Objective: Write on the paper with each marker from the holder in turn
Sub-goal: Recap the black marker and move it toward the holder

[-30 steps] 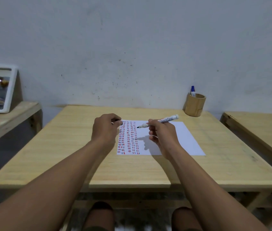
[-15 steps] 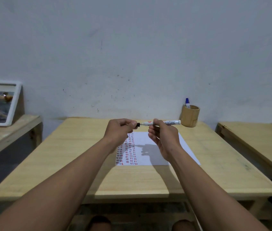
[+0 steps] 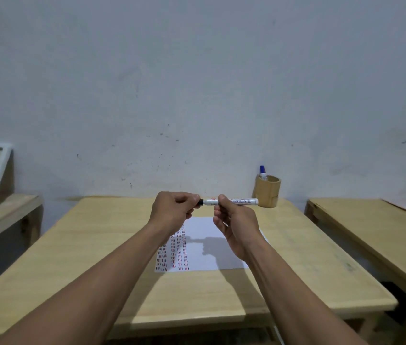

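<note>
You can see dark print on the white marker barrel (image 3: pixel 231 201), too blurred to read. The white paper sheet (image 3: pixel 204 245) bears only red dashes.

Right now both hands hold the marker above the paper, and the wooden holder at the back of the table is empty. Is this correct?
Not quite: the holder is not empty. The head view shows a blue-capped marker standing in it. The rest holds: both hands, left hand and right hand, hold the marker above the paper.

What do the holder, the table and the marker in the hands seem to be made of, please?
Holder: likely bamboo or wood, a matte tan cylinder with a thick rim. Table: pale wood with visible grain, a dull finish. Marker: probably plastic, a smooth white barrel with printed lettering and a black end.
</note>
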### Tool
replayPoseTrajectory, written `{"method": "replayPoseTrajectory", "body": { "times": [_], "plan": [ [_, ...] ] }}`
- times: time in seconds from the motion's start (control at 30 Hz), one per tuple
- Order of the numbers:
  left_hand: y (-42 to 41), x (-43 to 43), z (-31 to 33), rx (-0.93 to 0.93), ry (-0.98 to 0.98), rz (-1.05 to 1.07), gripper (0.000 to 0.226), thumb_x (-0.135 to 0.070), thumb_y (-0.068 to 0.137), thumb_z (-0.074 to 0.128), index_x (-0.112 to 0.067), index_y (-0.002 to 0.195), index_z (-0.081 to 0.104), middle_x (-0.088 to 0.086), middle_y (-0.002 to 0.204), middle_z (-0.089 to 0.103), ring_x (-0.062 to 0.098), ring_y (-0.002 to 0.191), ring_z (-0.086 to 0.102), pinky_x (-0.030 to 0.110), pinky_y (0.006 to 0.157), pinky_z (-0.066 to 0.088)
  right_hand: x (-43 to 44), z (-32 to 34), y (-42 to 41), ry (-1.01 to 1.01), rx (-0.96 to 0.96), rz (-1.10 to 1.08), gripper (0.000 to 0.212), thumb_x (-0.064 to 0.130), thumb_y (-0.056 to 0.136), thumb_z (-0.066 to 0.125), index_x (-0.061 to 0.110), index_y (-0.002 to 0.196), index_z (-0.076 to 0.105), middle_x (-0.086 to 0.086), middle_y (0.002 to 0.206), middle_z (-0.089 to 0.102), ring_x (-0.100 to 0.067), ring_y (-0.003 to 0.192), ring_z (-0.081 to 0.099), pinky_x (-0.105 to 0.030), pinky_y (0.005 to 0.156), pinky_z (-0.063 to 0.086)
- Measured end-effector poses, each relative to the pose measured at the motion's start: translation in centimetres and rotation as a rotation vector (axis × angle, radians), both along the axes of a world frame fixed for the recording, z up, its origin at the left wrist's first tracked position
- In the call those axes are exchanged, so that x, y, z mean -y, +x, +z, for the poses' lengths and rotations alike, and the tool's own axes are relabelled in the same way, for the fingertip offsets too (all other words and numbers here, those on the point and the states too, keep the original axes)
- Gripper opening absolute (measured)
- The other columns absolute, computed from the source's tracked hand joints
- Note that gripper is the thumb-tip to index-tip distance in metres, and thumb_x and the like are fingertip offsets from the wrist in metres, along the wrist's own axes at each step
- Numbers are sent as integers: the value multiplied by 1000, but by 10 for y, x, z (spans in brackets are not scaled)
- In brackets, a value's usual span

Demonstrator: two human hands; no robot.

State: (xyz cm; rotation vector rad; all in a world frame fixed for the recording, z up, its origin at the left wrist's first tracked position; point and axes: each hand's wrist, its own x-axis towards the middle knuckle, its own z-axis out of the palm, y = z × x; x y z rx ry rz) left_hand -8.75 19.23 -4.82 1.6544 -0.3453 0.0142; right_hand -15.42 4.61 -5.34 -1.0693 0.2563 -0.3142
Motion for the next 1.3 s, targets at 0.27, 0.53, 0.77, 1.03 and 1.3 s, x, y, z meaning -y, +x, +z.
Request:
{"method": "replayPoseTrajectory", "body": {
  "times": [0.27,0.53,0.77,1.03,1.3],
  "plan": [
    [-8,11,5,44,-42,66,11,-22,90,75,-23,82,82,2,81,80,16,71,67,41,89,62,-6,6,2,297,51,-7,14,6,97,65,-8,96,67,-13,84,69,-20,79,68,-28,74,64],
    [-14,13,10,118,84,87,14,-28,90,74,-27,78,82,-4,76,79,19,70,70,45,86,61,-10,3,6,222,-15,-172,58,2,92,72,-5,143,44,-19,89,76,-20,69,76,-28,66,65],
    [-18,18,22,227,180,160,17,-29,93,70,-20,90,83,1,80,77,15,67,66,17,62,48,-1,10,0,-434,-58,-205,27,13,98,57,5,123,61,-10,81,66,-19,65,66,-37,72,64],
    [-1,47,47,313,207,145,18,-39,91,69,-26,96,80,-8,78,75,-1,53,55,11,51,35,35,24,4,-1091,-158,-187,13,35,96,62,22,97,67,0,64,65,-16,51,61,-29,50,46],
    [35,115,27,219,221,72,23,-25,101,50,-21,100,72,3,98,77,25,95,70,30,71,47,107,46,29,-1151,-188,-327,29,28,96,61,8,75,65,-15,73,67,-25,63,56,-32,57,41]
  ]
}}
